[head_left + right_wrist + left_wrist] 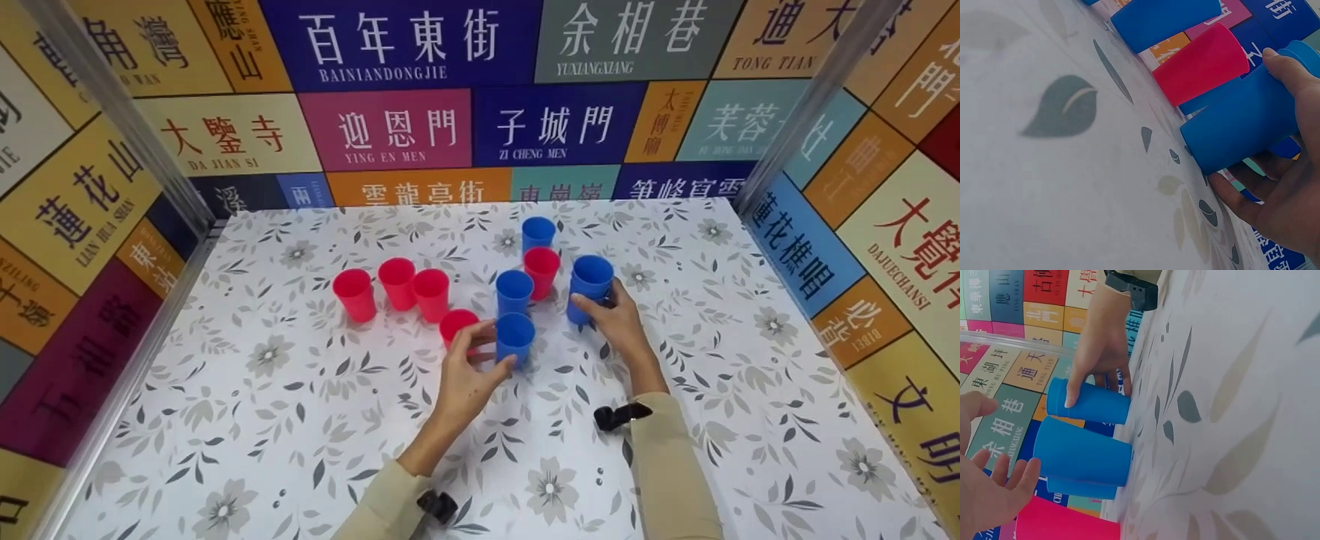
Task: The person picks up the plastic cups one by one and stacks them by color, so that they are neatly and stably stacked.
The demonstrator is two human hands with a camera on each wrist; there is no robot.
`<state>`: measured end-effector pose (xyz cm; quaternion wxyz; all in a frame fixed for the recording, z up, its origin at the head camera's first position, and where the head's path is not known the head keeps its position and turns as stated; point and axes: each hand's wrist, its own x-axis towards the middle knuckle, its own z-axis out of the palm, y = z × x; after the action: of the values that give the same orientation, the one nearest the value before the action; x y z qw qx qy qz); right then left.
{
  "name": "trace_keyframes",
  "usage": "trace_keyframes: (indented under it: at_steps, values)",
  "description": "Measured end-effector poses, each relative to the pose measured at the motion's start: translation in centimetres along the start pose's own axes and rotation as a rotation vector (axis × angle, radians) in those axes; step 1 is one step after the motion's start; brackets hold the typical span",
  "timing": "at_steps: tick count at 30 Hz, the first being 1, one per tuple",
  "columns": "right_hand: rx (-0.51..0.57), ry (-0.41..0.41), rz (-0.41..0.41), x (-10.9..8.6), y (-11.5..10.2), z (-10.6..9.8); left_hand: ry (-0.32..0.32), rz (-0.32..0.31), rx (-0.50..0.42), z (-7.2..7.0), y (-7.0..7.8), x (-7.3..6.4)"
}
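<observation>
My right hand (621, 319) grips a blue cup (589, 289) at the right of the group, thumb on the near side. A second rim shows at its top in the right wrist view, so a stack of nested blue cups (1241, 121) is in that grip, its base close to the table. My left hand (469, 375) is beside the front blue cup (516, 341), fingers spread and loosely bent. In the left wrist view its fingertips (1030, 475) are right at the rim of that upright cup. A red cup (456, 324) stands partly hidden behind the left hand.
Three red cups (354, 295) stand at the left. Behind the front cup are another blue cup (514, 292), a red cup (542, 274) and a blue cup (538, 232) farther back. A leaf-patterned cloth (315, 442) covers the table, with printed panels (390, 127) around it.
</observation>
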<state>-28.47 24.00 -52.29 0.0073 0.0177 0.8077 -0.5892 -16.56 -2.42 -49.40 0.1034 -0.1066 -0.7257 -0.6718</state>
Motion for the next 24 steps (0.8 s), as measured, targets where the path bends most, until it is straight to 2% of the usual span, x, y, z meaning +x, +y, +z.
trace_keyframes:
  at_steps: [4, 8, 13, 18, 24]
  values:
    - [-0.002, 0.002, 0.005, 0.0, -0.1, 0.0, 0.055, -0.017, 0.019, 0.2, -0.2, -0.3]
    - [-0.005, 0.005, 0.013, 0.0, -0.1, 0.0, 0.080, -0.049, 0.057, 0.6, -0.6, -0.5]
    - [-0.004, 0.005, 0.014, 0.0, -0.1, 0.1, 0.058, -0.082, 0.070, 1.1, -0.7, -0.4]
    - [0.000, 0.000, 0.015, 0.0, -0.1, 0.0, 0.035, -0.107, 0.076, 1.7, -0.8, 0.2]
    - [0.006, -0.004, 0.033, 0.0, -0.2, 0.0, 0.006, -0.154, 0.140, 2.4, -0.9, 1.1]
